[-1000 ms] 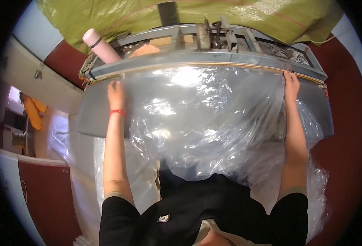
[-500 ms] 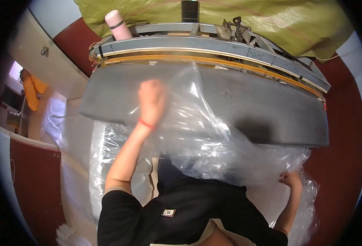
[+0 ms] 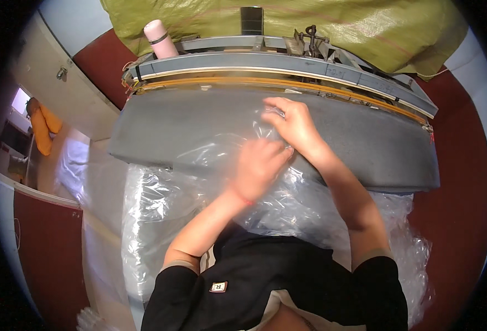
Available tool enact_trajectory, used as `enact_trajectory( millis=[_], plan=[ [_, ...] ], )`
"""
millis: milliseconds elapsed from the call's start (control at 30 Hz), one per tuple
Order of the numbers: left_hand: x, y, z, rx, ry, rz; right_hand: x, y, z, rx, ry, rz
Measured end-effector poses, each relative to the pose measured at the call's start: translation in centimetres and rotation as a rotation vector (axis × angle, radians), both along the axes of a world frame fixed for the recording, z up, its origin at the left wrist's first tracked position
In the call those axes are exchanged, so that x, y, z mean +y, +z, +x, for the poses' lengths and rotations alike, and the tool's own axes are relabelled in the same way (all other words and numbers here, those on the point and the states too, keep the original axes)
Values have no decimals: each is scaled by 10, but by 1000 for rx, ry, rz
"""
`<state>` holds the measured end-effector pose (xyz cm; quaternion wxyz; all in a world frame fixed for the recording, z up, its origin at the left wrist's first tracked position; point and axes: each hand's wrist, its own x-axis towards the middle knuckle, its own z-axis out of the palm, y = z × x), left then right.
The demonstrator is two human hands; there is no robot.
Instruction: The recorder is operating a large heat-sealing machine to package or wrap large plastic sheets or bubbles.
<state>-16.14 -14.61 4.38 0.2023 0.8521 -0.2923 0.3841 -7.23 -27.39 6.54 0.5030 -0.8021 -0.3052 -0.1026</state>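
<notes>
left hand (image 3: 259, 164): resting palm-down on the clear plastic bag (image 3: 238, 143), fingers spread flat and a bit blurred, red band at the wrist. Pressing the film rather than gripping it, as far as I can see.
right hand (image 3: 293, 122): just beyond the left one, touching it at the fingertips, fingers curled and pinching a crumpled bit of the same bag.
hands together or apart: pretty much together, both on the same patch of plastic near the middle of the table.
clear plastic bag: spread over the grey work surface (image 3: 365, 143), its far part lying short of the sealing bar, the rest spilling down off the near edge toward the person's body.
pile of plastic (image 3: 155, 220): more clear film heaped below the table edge, left and right of the person's black shirt.
sealing machine (image 3: 276, 63): long grey bar with an orange strip along the back edge of the surface.
pink bottle (image 3: 159, 39): standing upright at the machine's left end.
green sack (image 3: 337, 27): woven, draped behind the machine.
</notes>
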Motion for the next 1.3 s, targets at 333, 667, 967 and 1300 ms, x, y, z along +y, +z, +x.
enact_trajectory(
  millis=[333, 667, 967, 1300],
  plan=[
    [163, -7, -26, 1417, -289, 69, -135, -2, 23, 312, -461, 618],
    [365, 78, 25, -254, 1353, 250, -475, -93, 7, -86, -1273, -312],
    [336, -48, 97, 508, 956, -88, -546, -102, -15, 103, -1488, -671],
    [425, -54, 109, 907, 868, -129, -547, -89, 20, 349, -1469, -991]
  ],
)
